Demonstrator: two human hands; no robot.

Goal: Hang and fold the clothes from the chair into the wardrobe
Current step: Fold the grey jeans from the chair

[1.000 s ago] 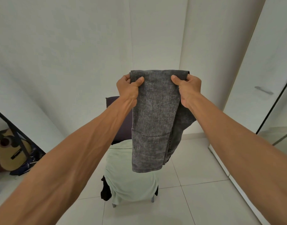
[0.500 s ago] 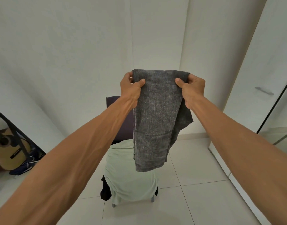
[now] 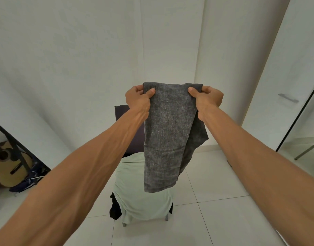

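Against white walls, half-folded grey jeans are being held mid-frame above the chair, top corners being pinched by left hand and right hand. Another fold, then the wardrobe at right, is probably being called for.

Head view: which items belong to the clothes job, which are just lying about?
Job: grey jeans, gripped by left hand and right hand; pale green garment and black garment on the chair; white door, likely the wardrobe.
Lying about: guitar; dark blue bundle beside it.
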